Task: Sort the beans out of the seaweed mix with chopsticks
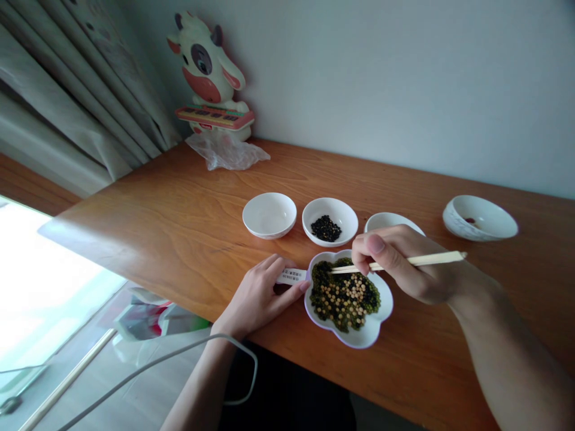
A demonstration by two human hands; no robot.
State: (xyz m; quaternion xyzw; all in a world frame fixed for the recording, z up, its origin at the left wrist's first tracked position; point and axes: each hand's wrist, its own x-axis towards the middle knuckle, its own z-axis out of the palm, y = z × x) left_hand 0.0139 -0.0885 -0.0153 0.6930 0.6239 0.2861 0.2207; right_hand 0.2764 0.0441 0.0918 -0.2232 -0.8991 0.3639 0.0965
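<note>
A white flower-shaped dish near the table's front edge holds mixed green, black and yellow beans. My right hand is closed on a pair of wooden chopsticks, whose tips reach over the beans. My left hand rests on the table with its fingers flat against the dish's left rim, over a small white paper label. Behind the dish stand three small white bowls: an empty one, one with black beans, and one partly hidden by my right hand.
A fourth white bowl with a small red thing inside sits at the far right. A cow-shaped toy with a keyboard and a crumpled plastic bag stand at the back by the wall. A grey cable hangs below the table edge. Curtains hang at left.
</note>
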